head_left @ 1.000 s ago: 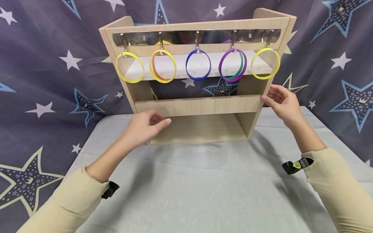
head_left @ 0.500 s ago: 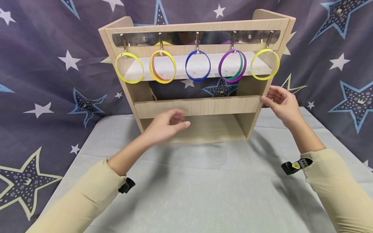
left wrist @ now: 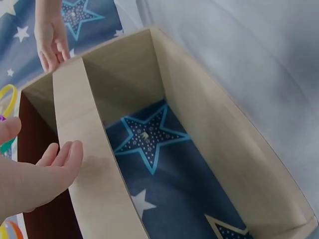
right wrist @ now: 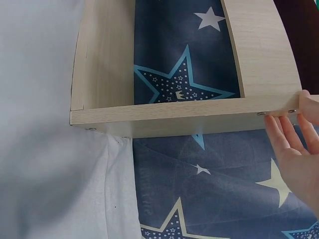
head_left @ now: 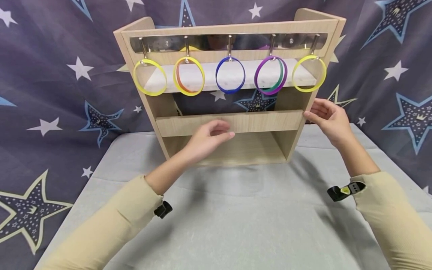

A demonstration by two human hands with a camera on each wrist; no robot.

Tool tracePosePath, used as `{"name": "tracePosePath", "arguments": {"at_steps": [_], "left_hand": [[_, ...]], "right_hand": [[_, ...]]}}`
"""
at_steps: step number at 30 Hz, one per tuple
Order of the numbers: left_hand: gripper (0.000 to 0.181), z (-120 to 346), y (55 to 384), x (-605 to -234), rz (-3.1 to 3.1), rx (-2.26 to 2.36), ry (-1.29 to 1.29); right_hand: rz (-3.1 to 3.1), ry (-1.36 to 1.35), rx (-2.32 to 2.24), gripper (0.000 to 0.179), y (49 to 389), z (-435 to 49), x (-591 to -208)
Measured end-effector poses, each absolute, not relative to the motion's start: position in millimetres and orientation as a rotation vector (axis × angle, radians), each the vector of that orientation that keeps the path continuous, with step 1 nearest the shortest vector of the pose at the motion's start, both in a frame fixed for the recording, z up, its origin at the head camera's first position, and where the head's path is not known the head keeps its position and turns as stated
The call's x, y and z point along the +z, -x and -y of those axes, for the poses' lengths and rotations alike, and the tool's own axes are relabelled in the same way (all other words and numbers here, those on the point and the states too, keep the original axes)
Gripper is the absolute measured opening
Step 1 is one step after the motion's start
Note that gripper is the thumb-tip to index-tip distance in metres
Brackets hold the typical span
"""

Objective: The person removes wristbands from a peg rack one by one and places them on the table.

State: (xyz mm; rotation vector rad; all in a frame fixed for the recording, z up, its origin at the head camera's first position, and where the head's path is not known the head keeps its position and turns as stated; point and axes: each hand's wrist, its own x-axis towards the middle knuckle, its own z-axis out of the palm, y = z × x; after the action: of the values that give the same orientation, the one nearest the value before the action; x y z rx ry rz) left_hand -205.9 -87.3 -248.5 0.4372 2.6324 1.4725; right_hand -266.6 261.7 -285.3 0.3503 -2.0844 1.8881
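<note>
A light wooden shelf unit (head_left: 263, 122) stands on the grey cloth, its front towards me. My left hand (head_left: 206, 140) hovers before its middle crossbar, fingers loosely bent and holding nothing; the left wrist view shows the same hand (left wrist: 40, 181) with a gap between thumb and fingers. At the unit's right side panel, my right hand (head_left: 330, 120) has its thumb on the front edge and its fingers against the outer face. The right wrist view shows those fingertips (right wrist: 271, 122) at the panel, level with the crossbar.
Along the top, a shiny metal rail (head_left: 209, 43) has several hooks. Thin rings hang there: yellow ones, a blue ring (head_left: 216, 75), an orange one behind yellow, and a green one behind a purple ring (head_left: 255, 77). A star-patterned curtain (head_left: 50, 105) hangs behind.
My left hand has moved right across the unit's front, from near its left side to the middle of the crossbar. The right hand stays at the right side panel.
</note>
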Motion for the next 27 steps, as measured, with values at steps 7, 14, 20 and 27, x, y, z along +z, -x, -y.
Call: {"name": "tracePosePath", "arguments": {"at_steps": [7, 14, 20, 27], "left_hand": [[0.042, 71.4, 210.7, -247.1, -2.55, 1.591, -0.45], [0.037, 60.0, 214.2, -242.0, -2.486, 1.68, -0.463], [0.034, 49.7, 216.7, -238.2, -2.428, 1.738, -0.468], [0.033, 38.2, 217.8, -236.1, -2.386, 1.778, -0.505]], "right_hand": [[2.079, -0.357, 1.963, 0.033, 267.2, -263.6, -284.9], [2.119, -0.375, 1.978, 0.033, 268.5, -267.4, -281.1], [2.259, -0.361, 1.908, 0.032, 271.6, -272.6, -277.4], [2.251, -0.417, 1.997, 0.031, 275.1, -277.3, -275.1]]}}
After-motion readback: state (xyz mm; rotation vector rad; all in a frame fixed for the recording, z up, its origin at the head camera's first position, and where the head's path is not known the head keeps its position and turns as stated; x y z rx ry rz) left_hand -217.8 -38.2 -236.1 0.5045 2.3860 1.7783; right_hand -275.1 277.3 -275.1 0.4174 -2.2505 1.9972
